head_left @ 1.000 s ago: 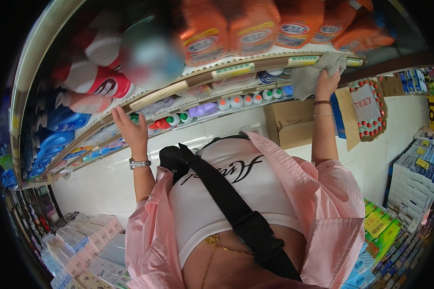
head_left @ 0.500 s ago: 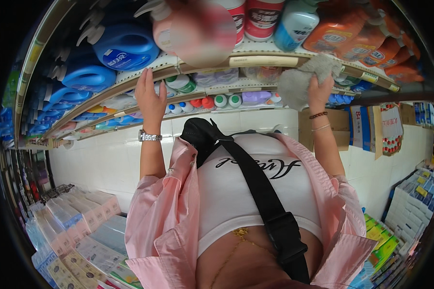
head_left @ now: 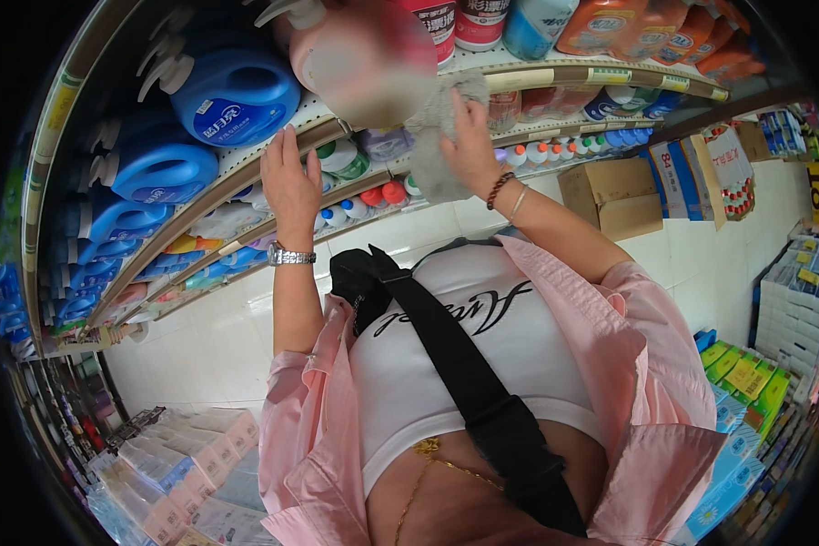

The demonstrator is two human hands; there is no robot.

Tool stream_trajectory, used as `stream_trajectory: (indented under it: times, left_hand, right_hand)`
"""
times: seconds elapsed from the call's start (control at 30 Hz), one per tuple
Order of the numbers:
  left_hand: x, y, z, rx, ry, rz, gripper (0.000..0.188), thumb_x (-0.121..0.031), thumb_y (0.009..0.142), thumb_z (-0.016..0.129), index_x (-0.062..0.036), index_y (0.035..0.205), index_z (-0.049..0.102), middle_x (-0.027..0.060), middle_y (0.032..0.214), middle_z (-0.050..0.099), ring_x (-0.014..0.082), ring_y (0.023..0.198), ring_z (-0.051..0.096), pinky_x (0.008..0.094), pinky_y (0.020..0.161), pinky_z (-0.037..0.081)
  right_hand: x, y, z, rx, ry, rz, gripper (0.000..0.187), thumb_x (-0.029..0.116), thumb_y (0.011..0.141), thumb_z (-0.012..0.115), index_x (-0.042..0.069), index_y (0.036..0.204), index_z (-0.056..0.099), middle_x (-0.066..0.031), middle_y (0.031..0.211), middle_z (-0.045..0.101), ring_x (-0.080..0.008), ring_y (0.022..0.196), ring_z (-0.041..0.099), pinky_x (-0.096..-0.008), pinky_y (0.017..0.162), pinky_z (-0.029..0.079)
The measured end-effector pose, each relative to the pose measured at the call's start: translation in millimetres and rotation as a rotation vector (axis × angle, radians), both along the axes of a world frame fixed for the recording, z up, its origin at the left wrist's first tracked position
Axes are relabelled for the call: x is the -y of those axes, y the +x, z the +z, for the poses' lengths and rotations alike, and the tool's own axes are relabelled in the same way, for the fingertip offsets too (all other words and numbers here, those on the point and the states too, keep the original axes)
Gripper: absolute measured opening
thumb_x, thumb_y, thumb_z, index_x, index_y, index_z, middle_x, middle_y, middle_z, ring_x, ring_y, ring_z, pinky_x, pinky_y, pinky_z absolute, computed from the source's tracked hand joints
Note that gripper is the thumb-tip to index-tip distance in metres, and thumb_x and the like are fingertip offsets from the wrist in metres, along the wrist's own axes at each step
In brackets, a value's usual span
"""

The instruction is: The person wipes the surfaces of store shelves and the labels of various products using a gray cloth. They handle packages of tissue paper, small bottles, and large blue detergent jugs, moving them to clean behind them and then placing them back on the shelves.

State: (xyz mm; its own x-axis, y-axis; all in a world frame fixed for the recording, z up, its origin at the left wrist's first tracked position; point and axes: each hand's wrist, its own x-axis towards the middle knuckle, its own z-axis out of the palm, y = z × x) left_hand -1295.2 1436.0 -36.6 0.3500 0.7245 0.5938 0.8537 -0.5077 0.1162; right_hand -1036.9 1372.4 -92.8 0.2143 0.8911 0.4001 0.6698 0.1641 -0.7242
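Note:
My right hand point(head_left: 473, 153) grips a grey cleaning cloth point(head_left: 435, 150), which lies against the front edge of the shelf point(head_left: 555, 76) and hangs below it. Flat against that same edge, further left, rests my left hand point(head_left: 292, 189), its fingers stretched out and holding nothing. Just above the left fingers stands a large blue detergent bottle point(head_left: 237, 96) with a handle. A pink pump bottle point(head_left: 302, 44) stands between the two hands at the shelf's front, partly covered by a blurred patch.
Orange bottles point(head_left: 601, 25) and a light-blue bottle point(head_left: 532, 27) line the shelf on the right. Lower shelves carry capped bottles point(head_left: 393, 193). A cardboard box point(head_left: 614, 200) sits on the floor at right. Packaged goods point(head_left: 177, 455) are stacked behind me at left.
My right hand has moved left along the shelf edge with the cloth, coming closer to the left hand. The left hand stays at about the same spot on the edge.

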Motion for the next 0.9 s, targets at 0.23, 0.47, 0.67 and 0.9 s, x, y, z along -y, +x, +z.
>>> stream_trajectory:
  times: [0.23, 0.47, 0.67, 0.9]
  left_hand:
    - [0.2, -1.3, 2.1, -0.094, -0.044, -0.005, 0.052, -0.014, 0.078, 0.066, 0.0017, 0.125, 0.048, 0.0207, 0.121, 0.052, 0.0353, 0.109, 0.050, 0.0427, 0.093, 0.040]
    - [2.6, -5.2, 0.9, -0.037, -0.130, -0.016, 0.055, -0.014, 0.078, 0.066, 0.0021, 0.126, 0.046, 0.0218, 0.123, 0.050, 0.0365, 0.112, 0.048, 0.0436, 0.094, 0.039]
    - [1.0, 5.1, 5.4, -0.098, -0.129, 0.030, 0.058, -0.015, 0.078, 0.066, 0.0016, 0.128, 0.044, 0.0219, 0.125, 0.048, 0.0370, 0.112, 0.048, 0.0437, 0.095, 0.038]
    - [7.9, 8.7, 1.0, -0.156, -0.109, 0.050, 0.062, -0.018, 0.078, 0.067, 0.0023, 0.130, 0.041, 0.0254, 0.126, 0.046, 0.0394, 0.114, 0.046, 0.0444, 0.096, 0.038]
  right_hand:
    - [-8.2, -43.0, 0.2, 0.030, -0.015, 0.123, 0.075, 0.001, 0.072, 0.061, 0.003, 0.139, 0.028, -0.0281, 0.120, 0.036, -0.0450, 0.106, 0.047, -0.0401, 0.090, 0.044]
    - [-15.8, -77.9, 8.4, 0.129, -0.066, 0.353, 0.060, -0.001, 0.074, 0.054, 0.013, 0.132, 0.044, -0.0191, 0.115, 0.045, -0.0383, 0.102, 0.050, -0.0406, 0.086, 0.045]
    - [-14.5, -63.9, -30.3, 0.300, -0.240, 0.561, 0.049, -0.001, 0.073, 0.054, 0.019, 0.117, 0.060, -0.0139, 0.112, 0.053, -0.0354, 0.103, 0.052, -0.0394, 0.091, 0.043]
    - [50.9, 34.4, -89.9, -0.072, -0.398, 0.200, 0.047, 0.003, 0.073, 0.053, 0.015, 0.118, 0.059, -0.0164, 0.111, 0.057, -0.0358, 0.105, 0.052, -0.0386, 0.092, 0.043]
